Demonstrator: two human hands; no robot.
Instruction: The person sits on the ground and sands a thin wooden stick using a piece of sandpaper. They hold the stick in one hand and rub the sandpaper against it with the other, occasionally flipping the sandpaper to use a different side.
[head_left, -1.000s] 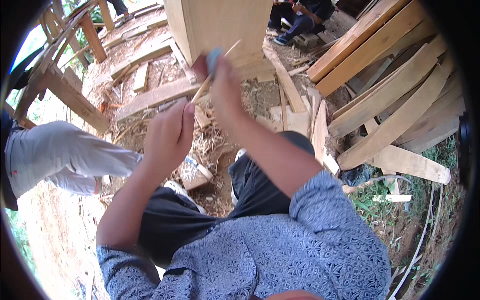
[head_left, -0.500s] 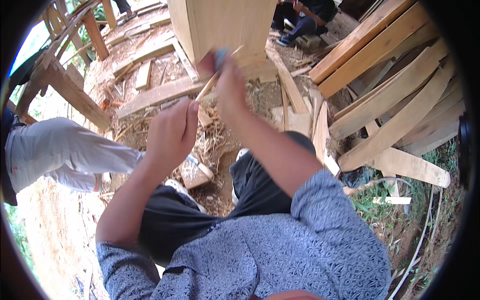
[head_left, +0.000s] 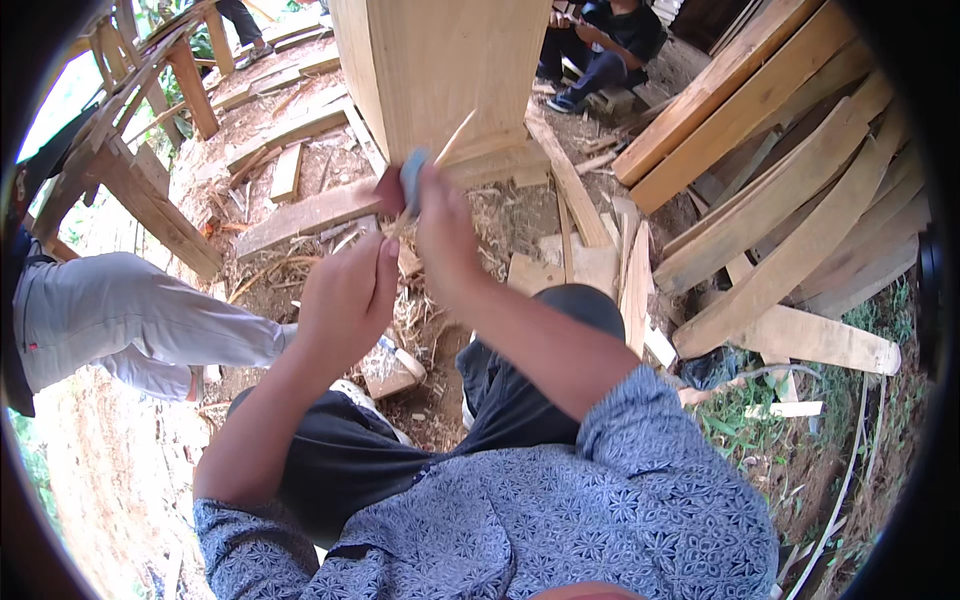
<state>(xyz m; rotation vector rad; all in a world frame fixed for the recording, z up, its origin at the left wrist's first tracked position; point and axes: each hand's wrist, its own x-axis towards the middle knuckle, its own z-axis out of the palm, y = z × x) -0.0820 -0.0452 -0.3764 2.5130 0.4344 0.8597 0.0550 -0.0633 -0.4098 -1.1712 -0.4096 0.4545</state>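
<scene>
A thin, pale wooden stick (head_left: 458, 136) slants up and away in front of me. My left hand (head_left: 346, 292) is closed round its near end. My right hand (head_left: 446, 228) is closed over a folded piece of sandpaper (head_left: 412, 180), reddish-brown on one side and blue on the other, which lies against the stick close to my left hand. The sandpaper and right fingers are slightly blurred. The stick's pointed far tip shows beyond the right hand, in front of a large upright wooden block (head_left: 455, 70).
Long boards (head_left: 730, 90) and curved planks lean at the right. A person in light grey trousers (head_left: 150, 310) stands close at my left; another person (head_left: 605, 45) sits at the back. A tool with a pale handle (head_left: 408, 362) lies by my feet among shavings.
My right hand and the sandpaper have slid down the stick toward my left hand, baring more of the far tip. My left hand stays nearly in place.
</scene>
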